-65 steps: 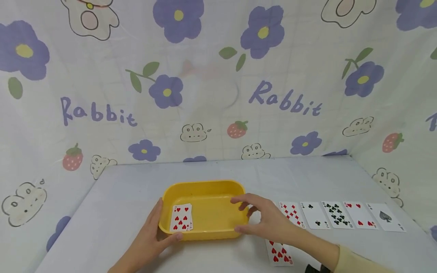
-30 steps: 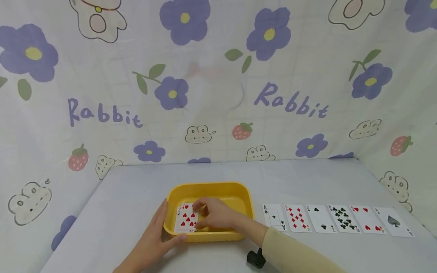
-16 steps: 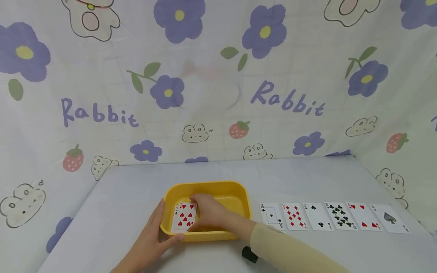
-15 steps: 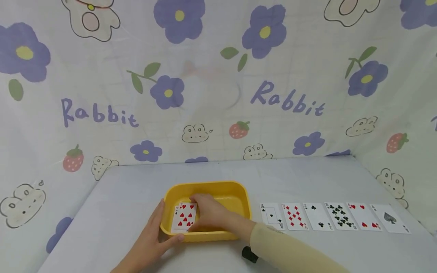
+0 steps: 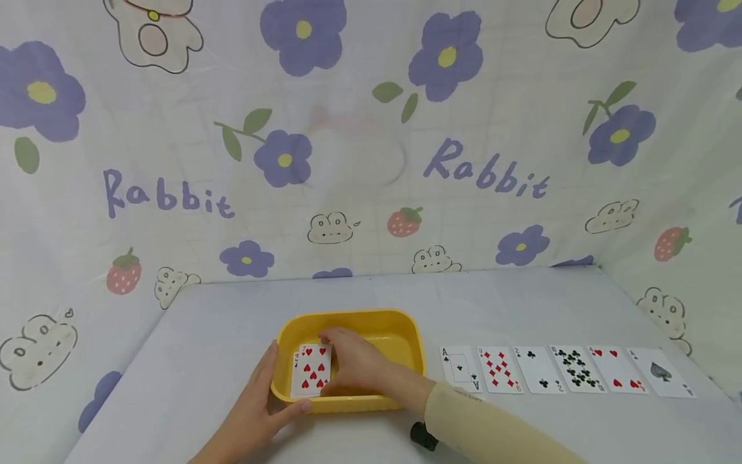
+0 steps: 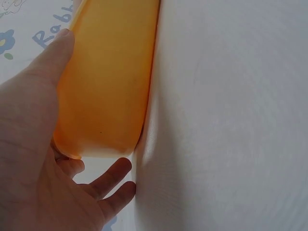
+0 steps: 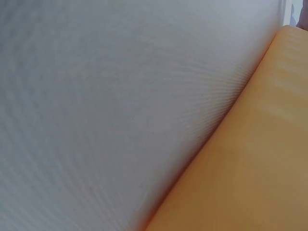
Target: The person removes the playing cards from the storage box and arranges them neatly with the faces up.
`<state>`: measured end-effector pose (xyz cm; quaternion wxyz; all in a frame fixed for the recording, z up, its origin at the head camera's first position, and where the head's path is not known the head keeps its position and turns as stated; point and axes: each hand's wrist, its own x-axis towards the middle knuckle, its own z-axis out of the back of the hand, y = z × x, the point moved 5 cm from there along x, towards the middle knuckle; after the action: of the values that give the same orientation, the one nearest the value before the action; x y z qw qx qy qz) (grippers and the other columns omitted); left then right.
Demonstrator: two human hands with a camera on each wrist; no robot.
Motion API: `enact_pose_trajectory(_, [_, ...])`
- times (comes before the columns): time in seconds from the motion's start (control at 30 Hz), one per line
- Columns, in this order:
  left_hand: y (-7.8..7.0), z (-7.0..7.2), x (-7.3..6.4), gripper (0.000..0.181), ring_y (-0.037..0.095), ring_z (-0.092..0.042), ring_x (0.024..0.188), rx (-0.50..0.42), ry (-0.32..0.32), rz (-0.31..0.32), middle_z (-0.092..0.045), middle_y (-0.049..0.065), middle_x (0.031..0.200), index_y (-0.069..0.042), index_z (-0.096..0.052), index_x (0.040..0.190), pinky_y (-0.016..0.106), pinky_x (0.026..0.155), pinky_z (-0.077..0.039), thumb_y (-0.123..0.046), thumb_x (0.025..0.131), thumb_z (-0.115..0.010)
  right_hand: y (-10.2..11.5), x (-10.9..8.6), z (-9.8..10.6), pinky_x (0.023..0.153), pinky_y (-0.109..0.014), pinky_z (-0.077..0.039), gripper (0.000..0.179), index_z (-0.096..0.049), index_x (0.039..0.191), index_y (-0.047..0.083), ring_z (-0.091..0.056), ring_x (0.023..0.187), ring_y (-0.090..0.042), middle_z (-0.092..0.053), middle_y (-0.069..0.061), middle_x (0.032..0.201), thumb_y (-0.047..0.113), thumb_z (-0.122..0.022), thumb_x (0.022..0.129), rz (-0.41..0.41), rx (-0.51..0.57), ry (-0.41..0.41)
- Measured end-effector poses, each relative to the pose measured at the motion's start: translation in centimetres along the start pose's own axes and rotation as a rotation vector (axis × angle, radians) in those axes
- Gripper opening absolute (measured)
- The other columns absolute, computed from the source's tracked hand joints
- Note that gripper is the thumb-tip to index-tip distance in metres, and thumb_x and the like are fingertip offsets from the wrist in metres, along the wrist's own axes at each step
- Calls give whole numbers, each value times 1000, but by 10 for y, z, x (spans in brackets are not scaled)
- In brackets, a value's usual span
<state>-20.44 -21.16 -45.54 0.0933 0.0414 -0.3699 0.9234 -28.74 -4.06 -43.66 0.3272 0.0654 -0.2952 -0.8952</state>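
Note:
A yellow plastic tray [image 5: 408, 396] stands on the table in the head view. My left hand [image 5: 255, 406] grips its left end, thumb on the front rim and fingers along the end wall. From the left wrist view, this thumb lies against the tray's wall [image 6: 106, 82], while several fingers spread past its end. Inside the tray my right hand [image 5: 359, 364] pinches a small stack of playing cards, the seven of hearts [image 5: 313, 370] on top, at its upper and lower edges. Another card peeks out at the stack's left. The right wrist view has only the tray's outside [image 7: 250, 159] and tabletop.
Right of the tray lies a face-up row: ace of clubs [image 5: 460, 369], nine of diamonds [image 5: 500, 369], two of clubs [image 5: 539, 370], a black club card [image 5: 577, 369], a heart card [image 5: 617, 370] and ace of spades [image 5: 662, 372]. A black object [image 5: 424, 436] sits by the right sleeve.
My right hand has gone from the tray's right end leftward to the cards inside and closed on them. The sleeve covers where a heart card lay in front. The left hand stays on the tray.

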Motion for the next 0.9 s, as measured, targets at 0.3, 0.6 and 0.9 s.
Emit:
enact_pose_trajectory(0.3, [1, 2, 0, 117, 30, -14, 147, 14, 36, 62, -5, 7, 164, -14, -1, 159, 52, 113, -19, -65, 79, -70, 8, 1, -1, 90, -20, -47, 82, -51, 137, 8, -51, 98, -10, -53, -2, 125, 27, -92, 69, 87, 27, 19])
enact_pose_trajectory(0.6, [-1, 3, -1, 117, 31, -13, 147, -15, 14, 8, -6, 9, 164, -13, -1, 159, 53, 114, -17, -63, 80, -71, 9, 0, -4, 98, -23, -44, 81, -51, 139, 8, -53, 111, -13, -55, -1, 127, 29, -90, 71, 115, -76, 56])
enact_pose_trajectory(0.9, [1, 0, 0, 116, 31, -14, 147, -19, 14, 3, -7, 9, 163, -13, -2, 159, 54, 114, -18, -64, 80, -70, 2, 0, -6, 102, -32, -42, 87, -48, 142, 11, -45, 119, -20, -56, 0, 129, 40, -88, 70, -12, -77, 80])
